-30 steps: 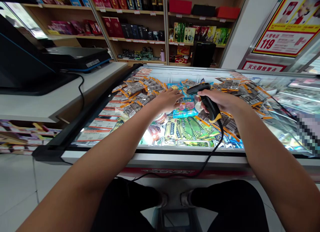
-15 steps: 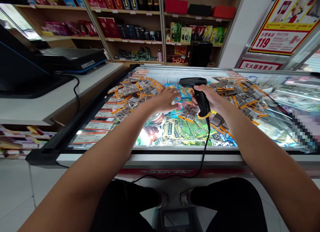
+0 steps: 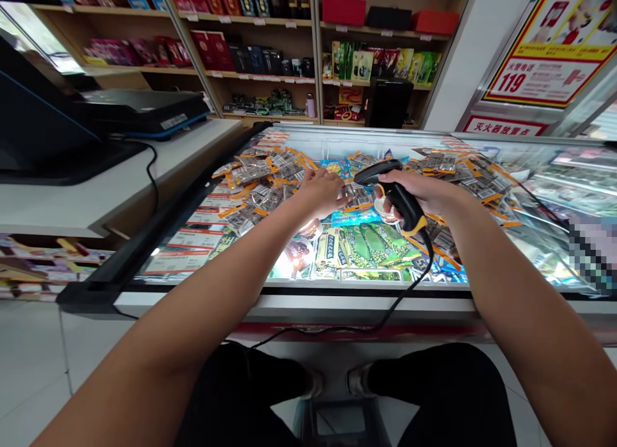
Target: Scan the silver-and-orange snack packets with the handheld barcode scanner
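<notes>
My right hand is wrapped round the grip of a black and yellow barcode scanner. The scanner's head tilts down to the left, over the freezer's glass lid. My left hand is palm down with its fingers apart, its fingertips at the edge of a small snack packet with orange edges. Whether they press on it I cannot tell. Beneath that packet lies a bright blue packet. More orange-edged packets are heaped to the left, and others to the right.
Through the glass of the chest freezer show green ice-cream packs and round tubs. The scanner's cable hangs over the front edge. At left, a counter bears a scale. Stocked shelves stand behind.
The scanner has tilted and moved slightly right with my right hand. An orange-edged packet now lies by my left fingertips, and a round cup shows beside my right fingers.
</notes>
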`<state>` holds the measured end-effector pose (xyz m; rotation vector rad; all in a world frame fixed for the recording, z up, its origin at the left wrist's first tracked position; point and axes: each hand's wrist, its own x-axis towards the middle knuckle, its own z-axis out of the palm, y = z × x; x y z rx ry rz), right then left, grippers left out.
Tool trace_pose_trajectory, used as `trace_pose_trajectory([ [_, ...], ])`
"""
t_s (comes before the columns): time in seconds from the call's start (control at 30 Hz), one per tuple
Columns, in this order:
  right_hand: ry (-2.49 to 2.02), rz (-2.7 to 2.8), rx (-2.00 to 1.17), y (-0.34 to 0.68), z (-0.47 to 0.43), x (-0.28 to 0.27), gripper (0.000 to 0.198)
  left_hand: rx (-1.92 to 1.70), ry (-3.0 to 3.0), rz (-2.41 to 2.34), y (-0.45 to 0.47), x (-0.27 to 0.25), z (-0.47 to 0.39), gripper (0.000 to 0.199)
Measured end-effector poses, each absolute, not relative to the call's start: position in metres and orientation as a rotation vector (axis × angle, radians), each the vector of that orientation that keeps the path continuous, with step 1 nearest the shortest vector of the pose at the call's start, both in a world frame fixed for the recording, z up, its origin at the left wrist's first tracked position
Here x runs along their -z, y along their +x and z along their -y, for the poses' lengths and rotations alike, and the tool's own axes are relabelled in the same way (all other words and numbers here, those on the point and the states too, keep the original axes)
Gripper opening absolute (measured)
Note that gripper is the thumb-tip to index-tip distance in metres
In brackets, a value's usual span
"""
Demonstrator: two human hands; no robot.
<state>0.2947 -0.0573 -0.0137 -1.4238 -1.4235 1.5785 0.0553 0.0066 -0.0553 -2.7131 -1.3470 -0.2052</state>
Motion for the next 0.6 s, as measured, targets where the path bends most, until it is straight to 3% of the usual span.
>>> trace_pose_trajectory([
  [0.17, -1.577, 1.474, -1.542, 0.302, 0.060, 0.012, 0.048, 0.173, -2.663, 1.416, 0.044, 0.054, -0.015, 0.055],
  [0.6, -1.505, 1.511, -1.513, 0.300, 0.066, 0.010, 0.043, 0.211, -2.618, 1.403, 0.040, 0.053, -0.016, 0.049],
])
